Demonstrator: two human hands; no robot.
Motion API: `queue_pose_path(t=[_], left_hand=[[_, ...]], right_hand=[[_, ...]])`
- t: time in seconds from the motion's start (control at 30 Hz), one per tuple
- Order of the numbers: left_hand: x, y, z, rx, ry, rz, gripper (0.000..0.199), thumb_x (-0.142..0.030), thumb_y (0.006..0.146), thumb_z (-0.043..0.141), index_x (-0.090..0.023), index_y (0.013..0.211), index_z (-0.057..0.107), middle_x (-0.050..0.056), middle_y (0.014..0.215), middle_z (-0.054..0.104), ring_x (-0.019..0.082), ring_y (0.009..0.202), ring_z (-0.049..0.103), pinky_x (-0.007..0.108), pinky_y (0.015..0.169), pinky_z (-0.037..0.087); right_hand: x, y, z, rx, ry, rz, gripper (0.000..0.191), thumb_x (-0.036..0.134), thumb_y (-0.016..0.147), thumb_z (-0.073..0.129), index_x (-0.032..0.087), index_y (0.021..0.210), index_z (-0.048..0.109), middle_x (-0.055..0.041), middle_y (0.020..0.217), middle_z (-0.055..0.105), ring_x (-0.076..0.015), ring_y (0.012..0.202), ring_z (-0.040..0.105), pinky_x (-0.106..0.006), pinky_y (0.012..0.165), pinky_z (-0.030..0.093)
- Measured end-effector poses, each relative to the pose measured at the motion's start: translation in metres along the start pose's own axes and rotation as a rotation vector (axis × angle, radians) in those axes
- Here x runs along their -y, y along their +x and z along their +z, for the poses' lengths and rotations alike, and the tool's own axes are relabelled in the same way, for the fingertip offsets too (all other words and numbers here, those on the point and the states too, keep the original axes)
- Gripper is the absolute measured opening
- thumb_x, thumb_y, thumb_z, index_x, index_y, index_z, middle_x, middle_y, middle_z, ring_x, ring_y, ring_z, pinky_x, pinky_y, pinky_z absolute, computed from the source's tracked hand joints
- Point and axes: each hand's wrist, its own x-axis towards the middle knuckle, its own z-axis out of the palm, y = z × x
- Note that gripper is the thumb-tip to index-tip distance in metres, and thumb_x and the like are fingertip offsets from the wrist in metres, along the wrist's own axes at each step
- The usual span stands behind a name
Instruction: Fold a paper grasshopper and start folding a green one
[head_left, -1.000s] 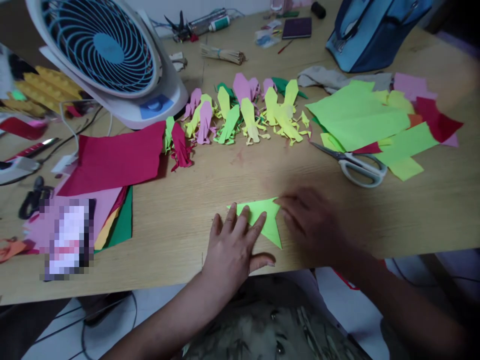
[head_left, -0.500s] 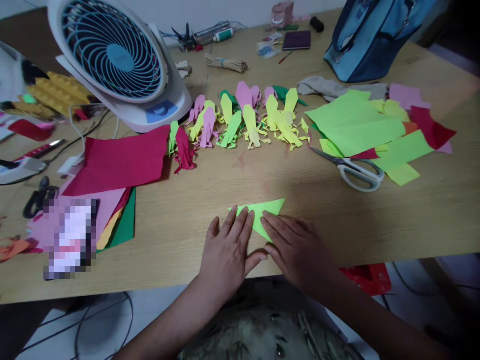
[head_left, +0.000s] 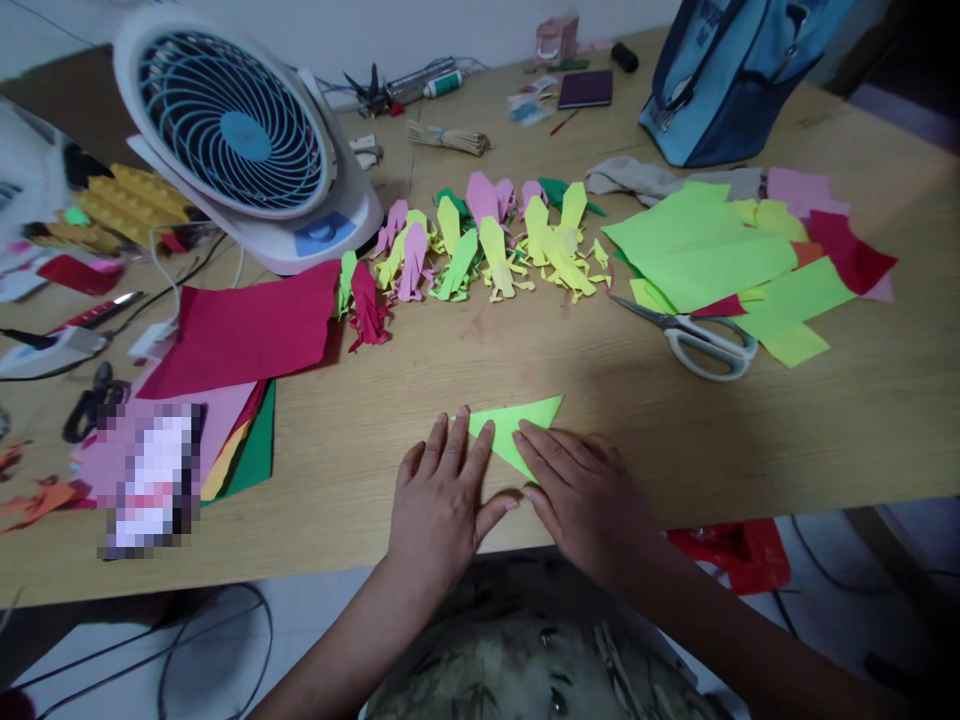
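A light green piece of paper (head_left: 504, 432), folded into a triangle, lies flat near the table's front edge with its point toward me. My left hand (head_left: 442, 490) rests palm down over its left corner, fingers stretched out and slightly spread. On the right part of the triangle lie the outstretched fingers of my right hand (head_left: 589, 485). Both thumbs point inward and nearly meet below the paper. Farther back stands a row of folded paper figures (head_left: 491, 255) in pink, yellow, green and red. The scissors (head_left: 712, 343) lie to the right, beyond my right hand.
Green sheets (head_left: 705, 250) and scraps lie at the right, behind the scissors. A white fan (head_left: 247, 140) stands back left, above a red sheet (head_left: 240, 330) and stacked coloured paper. A blue bag (head_left: 727, 90) is at the back right. A bundle of sticks (head_left: 448, 138) lies behind the figures.
My left hand has slid a little leftward on the triangle, uncovering more of its middle. My right hand stays on the paper. The whole view has shifted slightly.
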Motion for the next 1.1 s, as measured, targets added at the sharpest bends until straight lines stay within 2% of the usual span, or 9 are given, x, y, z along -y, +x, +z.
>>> queue_pose_path(t=[0.1,0.27,0.4,0.6,0.9,1.03,1.1], left_hand=[[-0.001,0.000,-0.001,0.003,0.020,-0.003,0.071,-0.066,0.095,0.041,-0.019,0.147,0.049,0.017,0.155,0.042,0.036,0.140,0.044,0.046,0.100,0.043],[-0.003,0.002,-0.004,0.072,0.070,-0.028,0.076,-0.070,0.093,0.039,-0.019,0.150,0.046,0.016,0.157,0.039,0.036,0.141,0.042,0.050,0.104,0.040],[-0.004,0.002,-0.005,0.102,0.081,-0.042,0.074,-0.068,0.094,0.039,-0.021,0.151,0.044,0.014,0.159,0.037,0.035,0.143,0.040,0.052,0.107,0.039],[-0.002,0.002,-0.005,0.125,0.070,-0.057,0.072,-0.066,0.094,0.042,-0.023,0.152,0.043,0.010,0.159,0.037,0.040,0.142,0.039,0.057,0.106,0.038],[-0.003,0.002,-0.004,0.151,0.052,-0.080,0.073,-0.068,0.094,0.040,-0.025,0.153,0.040,0.009,0.161,0.035,0.042,0.144,0.034,0.060,0.106,0.040],[-0.004,0.002,-0.003,0.167,0.049,-0.097,0.075,-0.069,0.093,0.041,-0.026,0.154,0.038,0.009,0.162,0.033,0.042,0.145,0.033,0.060,0.107,0.038],[-0.005,0.002,-0.002,0.177,0.046,-0.102,0.076,-0.069,0.093,0.041,-0.026,0.155,0.037,0.009,0.162,0.032,0.043,0.145,0.033,0.060,0.108,0.038]], right_hand=[[0.001,0.000,-0.001,0.002,-0.018,0.001,0.043,0.025,0.101,0.046,0.013,0.142,0.052,-0.0118,0.146,0.056,-0.0261,0.127,0.054,-0.045,0.101,0.038],[0.000,-0.003,-0.004,0.038,-0.042,0.054,0.048,0.032,0.099,0.050,0.017,0.145,0.051,-0.0070,0.151,0.051,-0.0312,0.132,0.046,-0.049,0.104,0.035],[-0.001,-0.004,-0.004,0.047,-0.066,0.071,0.047,0.033,0.100,0.048,0.016,0.145,0.051,-0.0062,0.153,0.049,-0.0303,0.134,0.044,-0.048,0.105,0.033],[-0.001,-0.002,-0.007,0.032,-0.080,0.145,0.052,0.037,0.100,0.048,0.012,0.145,0.049,-0.0106,0.154,0.047,-0.0296,0.129,0.047,-0.046,0.095,0.035],[-0.005,0.000,-0.008,0.065,-0.215,0.239,0.055,0.041,0.101,0.043,0.012,0.147,0.047,-0.0097,0.157,0.042,-0.0349,0.118,0.053,-0.050,0.086,0.038],[-0.014,-0.001,-0.018,0.099,-0.241,0.255,0.052,0.041,0.102,0.038,0.013,0.143,0.052,-0.0087,0.156,0.044,-0.0364,0.118,0.054,-0.053,0.088,0.039],[-0.014,0.000,-0.023,0.087,-0.236,0.277,0.053,0.041,0.103,0.035,0.010,0.142,0.052,-0.0112,0.155,0.046,-0.0374,0.122,0.052,-0.054,0.091,0.040]])
